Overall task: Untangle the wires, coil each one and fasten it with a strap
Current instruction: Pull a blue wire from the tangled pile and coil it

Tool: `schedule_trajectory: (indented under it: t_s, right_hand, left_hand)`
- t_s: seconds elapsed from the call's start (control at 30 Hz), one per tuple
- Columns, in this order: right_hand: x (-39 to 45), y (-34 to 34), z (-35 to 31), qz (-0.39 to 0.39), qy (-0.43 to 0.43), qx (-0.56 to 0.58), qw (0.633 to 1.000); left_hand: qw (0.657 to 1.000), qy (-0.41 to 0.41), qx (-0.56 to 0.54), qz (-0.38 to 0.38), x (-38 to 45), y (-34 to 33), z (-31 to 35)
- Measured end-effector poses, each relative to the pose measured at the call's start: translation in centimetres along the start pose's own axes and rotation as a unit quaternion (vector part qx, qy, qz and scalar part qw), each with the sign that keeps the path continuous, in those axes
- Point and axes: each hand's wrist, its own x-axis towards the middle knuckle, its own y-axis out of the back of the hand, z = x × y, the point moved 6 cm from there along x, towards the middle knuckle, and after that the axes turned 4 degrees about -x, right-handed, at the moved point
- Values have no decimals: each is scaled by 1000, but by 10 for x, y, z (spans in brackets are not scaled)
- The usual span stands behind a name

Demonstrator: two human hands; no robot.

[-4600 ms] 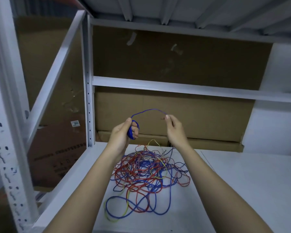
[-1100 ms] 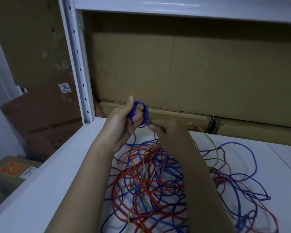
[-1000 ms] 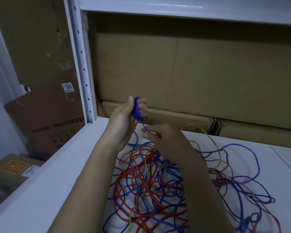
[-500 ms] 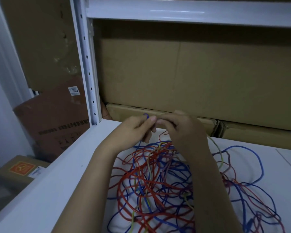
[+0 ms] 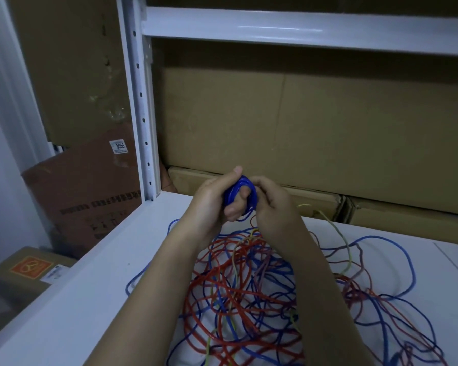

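Observation:
A small blue wire coil (image 5: 239, 191) is wound around the fingers of my left hand (image 5: 214, 204), which grips it above the white shelf (image 5: 95, 286). My right hand (image 5: 271, 204) is curled against the coil's right side and pinches the blue wire there. Below both hands lies a tangle of red, blue and yellow-green wires (image 5: 249, 294) spread over the shelf, with long blue loops (image 5: 407, 262) reaching to the right. No strap is visible.
A white perforated upright post (image 5: 143, 122) stands at the left, with a white crossbeam (image 5: 302, 30) above. Cardboard boxes (image 5: 302, 133) line the back of the shelf. More boxes (image 5: 85, 196) sit beyond the shelf's left edge.
The blue coil on my left hand has grown over the last seconds. Half a second ago both hands were low with fingertips together; now the coil is raised and my right hand is against it.

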Motion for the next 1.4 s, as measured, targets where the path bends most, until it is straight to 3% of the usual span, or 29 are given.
schedule_trajectory:
  t_s: [0.2, 0.4, 0.67, 0.87, 0.97, 1.07, 1.13, 1.2, 1.27, 1.33, 1.4]
  right_hand:
    - [2, -7, -1, -45, -81, 142, 986]
    - [-3, -11, -7, -54, -37, 104, 992]
    - [-4, -12, 6, 11, -49, -30, 998]
    - [-21, -13, -8, -44, -46, -45, 997]
    - [-26, -8, -28, -14, -72, -9, 997]
    - [-31, -4, -49, -43, -137, 99, 985]
    - [-43, -1, -61, -58, -195, 183, 962]
    - [-61, 1, -76, -55, -253, 312, 914]
    - [-82, 7, -94, -51, -250, 369, 894]
    - [-105, 22, -118, -55, -210, 360, 907]
    - [-126, 41, -142, -70, -149, 285, 944]
  left_hand:
    - [990, 19, -140, 26, 2, 1, -2]
    - [974, 37, -221, 22, 2, -1, -2]
    - [979, 109, -158, 64, 0, 5, -16]
    - [965, 172, -195, 41, -25, 6, -11]
    - [967, 157, -190, 68, -38, -6, 7]
    - [971, 153, -172, 61, -57, -23, 33]
    - [974, 172, -150, 18, -79, -39, 49]
    - [971, 188, -145, -23, -105, -53, 65]
    - [973, 172, -143, -53, -129, -66, 78]
    - [982, 140, -100, -78, -151, -75, 88]
    - [990, 110, -3, -92, -170, -78, 95]
